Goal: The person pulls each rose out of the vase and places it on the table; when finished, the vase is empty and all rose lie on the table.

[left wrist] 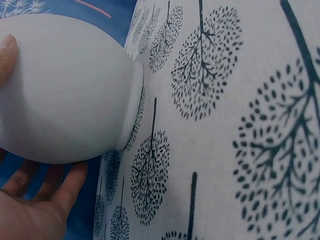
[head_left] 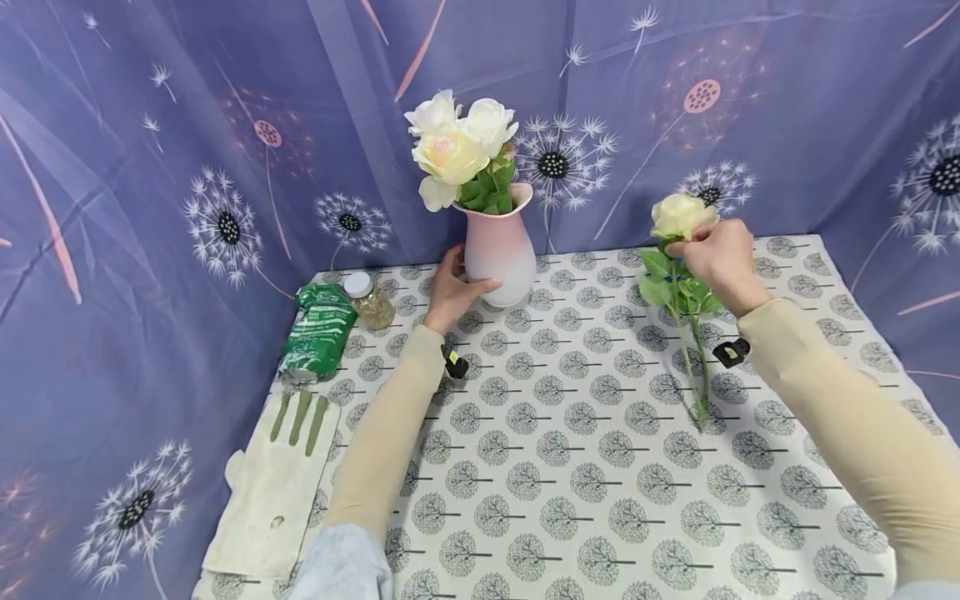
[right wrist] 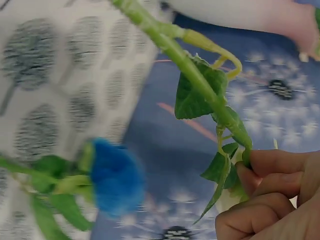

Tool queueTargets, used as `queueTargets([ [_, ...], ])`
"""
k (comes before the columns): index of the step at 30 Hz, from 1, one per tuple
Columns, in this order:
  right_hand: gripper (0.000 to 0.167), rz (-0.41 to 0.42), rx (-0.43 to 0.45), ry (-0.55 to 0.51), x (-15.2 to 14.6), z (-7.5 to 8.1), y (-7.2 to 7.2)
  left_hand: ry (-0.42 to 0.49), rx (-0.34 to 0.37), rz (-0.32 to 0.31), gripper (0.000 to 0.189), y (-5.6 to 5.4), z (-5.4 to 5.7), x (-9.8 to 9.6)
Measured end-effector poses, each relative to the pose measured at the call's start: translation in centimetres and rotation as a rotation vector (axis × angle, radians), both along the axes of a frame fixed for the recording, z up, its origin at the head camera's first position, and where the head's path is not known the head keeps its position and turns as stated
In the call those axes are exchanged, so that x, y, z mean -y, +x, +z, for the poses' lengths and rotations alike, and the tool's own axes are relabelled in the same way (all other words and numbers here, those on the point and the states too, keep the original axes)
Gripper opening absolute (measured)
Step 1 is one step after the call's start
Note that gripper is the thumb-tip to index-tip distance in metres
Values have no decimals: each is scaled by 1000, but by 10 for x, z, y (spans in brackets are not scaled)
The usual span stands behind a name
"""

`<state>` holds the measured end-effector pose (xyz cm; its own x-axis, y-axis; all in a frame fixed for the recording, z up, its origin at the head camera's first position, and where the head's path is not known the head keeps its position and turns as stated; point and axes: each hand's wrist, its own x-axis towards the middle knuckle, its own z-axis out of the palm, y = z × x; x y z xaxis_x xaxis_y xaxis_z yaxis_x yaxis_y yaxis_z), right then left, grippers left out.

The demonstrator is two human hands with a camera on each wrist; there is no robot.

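A pink-to-white vase (head_left: 501,250) stands upright at the back of the table, with several white roses (head_left: 453,154) and green leaves in it. My left hand (head_left: 452,293) holds its lower body, thumb on the near side and fingers round the far side, as the left wrist view also shows on the vase's pale belly (left wrist: 65,95). Over the right part of the table my right hand (head_left: 722,258) pinches a white rose (head_left: 681,217) just under its bloom, stem hanging down. In the right wrist view a blue flower (right wrist: 117,177) lies beyond the rose's green stem (right wrist: 175,55).
At the left stand a green packet (head_left: 318,333) and a small jar with a white lid (head_left: 371,302). Pale gloves (head_left: 266,492) with green stripes lie nearer me. A tree-patterned cloth (head_left: 570,433) covers the table, and a purple dandelion curtain (head_left: 600,75) hangs behind.
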<state>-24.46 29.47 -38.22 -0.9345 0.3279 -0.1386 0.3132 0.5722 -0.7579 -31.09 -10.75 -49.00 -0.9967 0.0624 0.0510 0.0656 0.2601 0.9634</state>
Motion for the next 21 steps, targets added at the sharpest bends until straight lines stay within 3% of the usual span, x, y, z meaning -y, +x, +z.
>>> queueTargets([
  [5, 22, 21, -25, 75, 1, -36, -7, 7, 1, 0, 106, 1, 1, 0],
  [10, 18, 52, -73, 118, 1, -64, -14, 0, 5, 3, 105, 2, 2, -1],
  [21, 15, 109, -123, 259, 1, -89, -19, -4, 16, 8, 108, 1, 2, -1],
])
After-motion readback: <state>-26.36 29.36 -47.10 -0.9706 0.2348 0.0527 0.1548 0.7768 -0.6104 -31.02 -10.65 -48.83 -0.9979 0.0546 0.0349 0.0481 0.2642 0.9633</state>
